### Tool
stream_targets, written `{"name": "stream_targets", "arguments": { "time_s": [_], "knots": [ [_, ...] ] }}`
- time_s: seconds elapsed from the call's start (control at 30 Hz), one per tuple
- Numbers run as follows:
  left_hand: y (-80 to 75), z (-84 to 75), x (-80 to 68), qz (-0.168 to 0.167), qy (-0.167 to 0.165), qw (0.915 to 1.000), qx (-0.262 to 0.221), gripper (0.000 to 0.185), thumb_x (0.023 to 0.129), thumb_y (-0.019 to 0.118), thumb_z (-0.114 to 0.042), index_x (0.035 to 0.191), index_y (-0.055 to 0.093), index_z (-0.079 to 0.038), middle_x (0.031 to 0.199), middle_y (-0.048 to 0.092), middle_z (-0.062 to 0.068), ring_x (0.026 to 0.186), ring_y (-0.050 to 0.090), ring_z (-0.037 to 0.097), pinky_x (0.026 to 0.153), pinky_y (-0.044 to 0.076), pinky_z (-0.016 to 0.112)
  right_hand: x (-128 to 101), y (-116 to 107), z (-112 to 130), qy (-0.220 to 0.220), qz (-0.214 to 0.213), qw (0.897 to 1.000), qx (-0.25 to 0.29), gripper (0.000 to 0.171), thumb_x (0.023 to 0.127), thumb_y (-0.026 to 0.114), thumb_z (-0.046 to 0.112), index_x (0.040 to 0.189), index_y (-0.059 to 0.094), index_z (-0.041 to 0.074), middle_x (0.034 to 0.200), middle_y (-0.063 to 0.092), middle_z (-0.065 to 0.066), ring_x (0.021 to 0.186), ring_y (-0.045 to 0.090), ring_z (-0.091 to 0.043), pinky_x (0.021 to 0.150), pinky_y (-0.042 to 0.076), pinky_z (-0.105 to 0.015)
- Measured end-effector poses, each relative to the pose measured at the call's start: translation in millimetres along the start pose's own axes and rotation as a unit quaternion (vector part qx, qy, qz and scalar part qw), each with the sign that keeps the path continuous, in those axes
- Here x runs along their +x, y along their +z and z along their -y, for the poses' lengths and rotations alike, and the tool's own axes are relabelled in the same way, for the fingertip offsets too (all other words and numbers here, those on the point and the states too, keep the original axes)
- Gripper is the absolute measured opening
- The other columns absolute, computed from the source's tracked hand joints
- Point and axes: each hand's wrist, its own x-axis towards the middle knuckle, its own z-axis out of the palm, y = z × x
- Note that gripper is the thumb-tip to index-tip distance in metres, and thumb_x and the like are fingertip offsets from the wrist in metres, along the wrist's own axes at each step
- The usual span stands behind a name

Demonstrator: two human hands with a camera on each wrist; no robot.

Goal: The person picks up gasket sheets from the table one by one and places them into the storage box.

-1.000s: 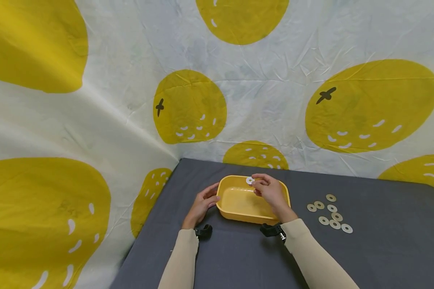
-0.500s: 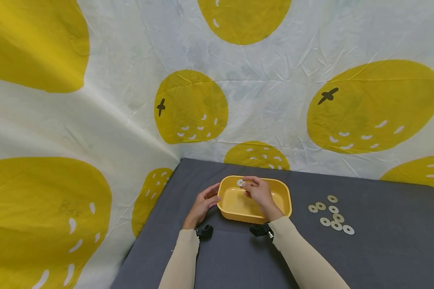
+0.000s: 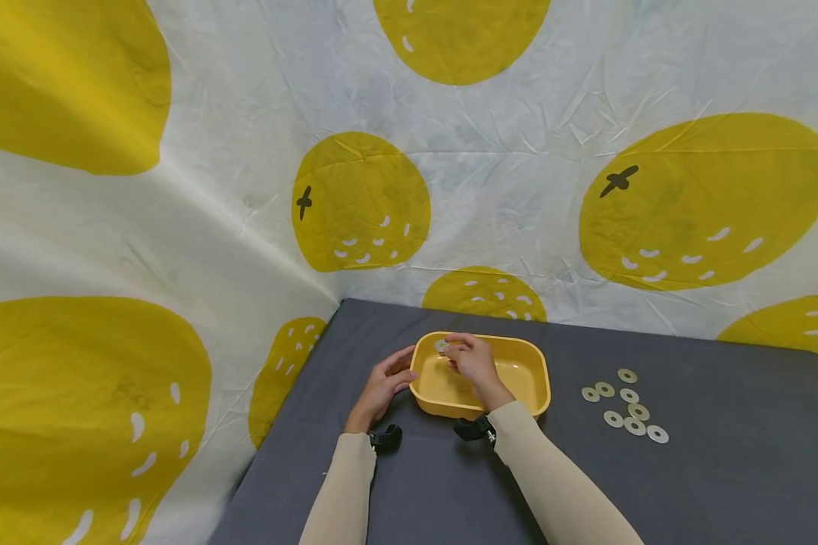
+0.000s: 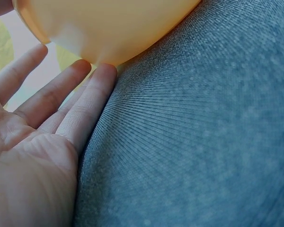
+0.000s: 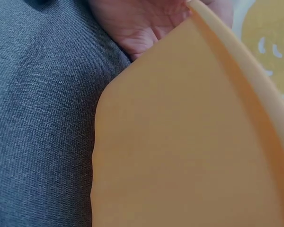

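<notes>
My right hand (image 3: 473, 363) is over the yellow plastic tub (image 3: 538, 378), pinching a pale flat washer (image 3: 441, 346) near the tub's back left inside. At the tub's left end, my left hand (image 3: 384, 384) rests with its thumb at the rim and its other fingers along the outer wall. Those fingers (image 4: 92, 101) look nearly straight and touch the wall low down in the left wrist view. The tub's outer wall (image 5: 180, 127) fills much of the right wrist view and hides the washer there. Part of a hand shows behind it.
Several loose washers (image 3: 635, 426) lie on the dark grey tablecloth (image 3: 736, 424) right of the tub, some overlapping. A white curtain (image 3: 497, 197) with yellow fruit prints hangs behind the table and along its left side.
My right hand has moved left across the tub, carrying the washer toward the back left corner. My left hand has stayed at the tub's left end. The loose washers lie as before.
</notes>
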Motion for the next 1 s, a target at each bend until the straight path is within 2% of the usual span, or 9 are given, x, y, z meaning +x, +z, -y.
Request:
{"name": "stream_targets", "arguments": {
  "time_s": [0.33, 0.57, 0.83, 1.0],
  "knots": [
    [0.5, -1.6, -0.2, -0.001, -0.002, 1.0000, 0.000, 0.060, 0.096, 0.069, -0.013, 0.152, 0.050, -0.017, 0.147, 0.057, 0.017, 0.125, 0.064, 0.021, 0.097, 0.056, 0.030, 3.0, 3.8, -1.3, 0.011, 0.010, 1.000, -0.024, 0.025, 0.099, 0.064, 0.007, 0.123, 0.069, 0.006, 0.102, 0.075, -0.014, 0.072, 0.061, -0.016, 0.065, 0.051, -0.024],
    [1.7, -4.0, -1.6, 0.004, 0.007, 1.0000, -0.001, 0.061, 0.097, 0.068, -0.013, 0.154, 0.047, -0.013, 0.149, 0.054, 0.021, 0.128, 0.062, 0.026, 0.097, 0.057, 0.030, 7.0, 4.4, -4.8, 0.036, -0.001, 0.997, -0.066, 0.023, 0.092, 0.074, 0.010, 0.115, 0.072, 0.006, 0.096, 0.072, -0.010, 0.065, 0.059, -0.015, 0.059, 0.050, -0.025],
    [1.0, -2.8, -2.4, 0.004, 0.005, 1.0000, 0.000, 0.059, 0.098, 0.065, -0.010, 0.154, 0.046, -0.014, 0.150, 0.053, 0.022, 0.133, 0.057, 0.036, 0.097, 0.056, 0.030, 11.6, 5.6, -9.3, 0.047, -0.016, 0.985, -0.168, 0.026, 0.087, 0.081, 0.016, 0.109, 0.074, 0.006, 0.066, 0.065, -0.005, 0.058, 0.059, -0.017, 0.052, 0.043, -0.027],
    [1.9, -2.6, -1.5, 0.006, 0.009, 0.9999, 0.005, 0.059, 0.099, 0.064, -0.011, 0.155, 0.045, -0.012, 0.150, 0.053, 0.023, 0.133, 0.057, 0.037, 0.099, 0.056, 0.034, 8.7, 3.6, -7.5, 0.050, -0.022, 0.975, -0.214, 0.028, 0.086, 0.081, 0.018, 0.111, 0.073, 0.007, 0.071, 0.069, -0.007, 0.060, 0.059, -0.017, 0.051, 0.042, -0.027]
  ]
}}
